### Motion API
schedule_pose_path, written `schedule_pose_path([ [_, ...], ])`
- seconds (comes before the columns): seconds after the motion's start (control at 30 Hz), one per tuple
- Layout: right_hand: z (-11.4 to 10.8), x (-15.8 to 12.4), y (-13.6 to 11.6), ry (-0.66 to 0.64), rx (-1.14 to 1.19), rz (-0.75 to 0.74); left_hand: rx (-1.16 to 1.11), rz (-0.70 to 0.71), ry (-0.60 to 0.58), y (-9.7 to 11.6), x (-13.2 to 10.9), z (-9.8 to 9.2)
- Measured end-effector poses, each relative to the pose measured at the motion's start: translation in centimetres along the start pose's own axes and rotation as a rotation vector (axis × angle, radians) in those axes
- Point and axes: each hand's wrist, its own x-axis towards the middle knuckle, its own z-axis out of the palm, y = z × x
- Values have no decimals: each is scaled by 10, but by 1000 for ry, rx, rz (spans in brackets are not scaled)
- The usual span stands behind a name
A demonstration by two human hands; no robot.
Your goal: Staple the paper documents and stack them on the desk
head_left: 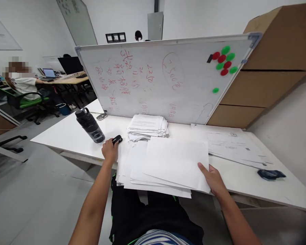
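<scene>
My left hand (109, 151) is closed around a small black stapler (117, 140) at the table's front edge, left of the papers. With the thumb on top, my right hand (215, 178) grips the right edge of some white paper sheets (177, 163). Those sheets lie over a loose, spread pile of paper (129, 163) that overhangs the front edge above my lap. Behind it stands a thicker stack of printed sheets (148, 124). How many sheets my right hand holds I cannot tell.
A dark water bottle (90, 126) and a computer mouse (101, 116) are on the left of the white table (63, 131). A whiteboard (153, 81) leans at the back. Large printed sheets (232, 144) and a dark bundled item (270, 175) lie right. A person (25, 81) sits far left.
</scene>
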Motion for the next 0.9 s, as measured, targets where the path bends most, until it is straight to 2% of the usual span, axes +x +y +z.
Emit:
schedule_pose_path([
  [0.1, 2, 7, -1, -27, 23, -7, -132, 64, -10, -5, -4, -9],
  [0.2, -2, 16, 2, -92, 45, 42, -312, 134, -42, 1, -20, -24],
  [0.33, -8, 20, -1, -191, 79, 130, -453, 255, -143, 26, -49, -42],
  [0.47, -8, 17, -7, -235, 104, 128, -452, 404, -290, 57, -70, -45],
  [0.63, -5, 16, -8, -211, 106, 116, -491, 374, -297, 73, -77, -38],
  [0.9, -5, 16, -6, -222, 152, 119, -482, 351, -272, 66, -75, -42],
])
